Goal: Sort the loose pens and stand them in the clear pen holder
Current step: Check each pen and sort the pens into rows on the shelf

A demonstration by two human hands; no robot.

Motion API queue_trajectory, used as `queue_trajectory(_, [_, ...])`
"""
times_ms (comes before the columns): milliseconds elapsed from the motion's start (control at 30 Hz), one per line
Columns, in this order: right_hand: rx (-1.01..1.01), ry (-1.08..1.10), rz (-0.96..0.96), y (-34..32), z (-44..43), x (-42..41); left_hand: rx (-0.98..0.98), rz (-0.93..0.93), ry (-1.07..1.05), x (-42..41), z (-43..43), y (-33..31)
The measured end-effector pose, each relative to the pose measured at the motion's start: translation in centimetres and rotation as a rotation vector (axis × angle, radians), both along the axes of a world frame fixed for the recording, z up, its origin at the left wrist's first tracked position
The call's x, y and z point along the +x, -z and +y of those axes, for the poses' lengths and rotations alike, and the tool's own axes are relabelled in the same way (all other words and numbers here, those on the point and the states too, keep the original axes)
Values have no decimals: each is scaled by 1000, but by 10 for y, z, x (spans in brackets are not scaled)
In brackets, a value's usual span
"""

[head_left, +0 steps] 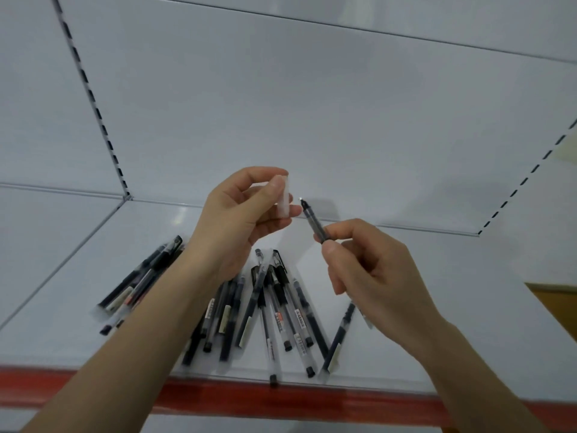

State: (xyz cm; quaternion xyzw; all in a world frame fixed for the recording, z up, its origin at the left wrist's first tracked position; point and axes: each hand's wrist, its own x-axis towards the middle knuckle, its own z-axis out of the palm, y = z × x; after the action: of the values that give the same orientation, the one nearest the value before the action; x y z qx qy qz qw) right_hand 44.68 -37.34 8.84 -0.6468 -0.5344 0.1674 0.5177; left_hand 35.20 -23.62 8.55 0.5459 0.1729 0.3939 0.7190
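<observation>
Above the shelf, my left hand (246, 210) pinches a frosted white pen cap (284, 196) between thumb and fingers. My right hand (365, 260) grips an uncapped dark pen (312, 221), its bare tip pointing up-left and a short gap away from the cap. Below both hands several loose black and clear pens (274, 307) lie fanned out on the white shelf (437, 307); some are under my left forearm. More pens (140, 276) lie in a bunch at the left. No clear pen holder is in view.
The shelf has a red front strip (249, 398), a white back panel and slotted uprights (93, 98) at left and right. A brown edge (555, 298) shows at the far right.
</observation>
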Motion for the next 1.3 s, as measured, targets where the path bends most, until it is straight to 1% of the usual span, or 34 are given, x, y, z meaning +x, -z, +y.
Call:
queue_trajectory(167, [27,51,46,-3,-1,4,70,-4,69,-5,-4,2])
queue_trajectory(433, [14,25,17,-5,-5,0,112,-46,114,-9,-8,1])
queue_trajectory(633, [9,30,16,-3,-4,-5,25,-11,71,-8,-11,2])
queue_trajectory(700, [8,26,25,-3,-5,-6,-53,-20,45,-7,-12,1])
queue_trajectory(800, [-10,2,27,-4,-7,-10,-224,-76,14,-4,-12,0])
queue_trajectory(867, [-42,-27,34,-5,-8,-14,-280,-107,7,-2,-13,0])
queue_trajectory(1000, [-94,-61,22,-6,-9,-18,-300,-124,-33,-1,-19,-3])
queue_trajectory(1300, [-105,-28,-49,-4,-6,-21,-318,-144,-66,-4,-23,-4])
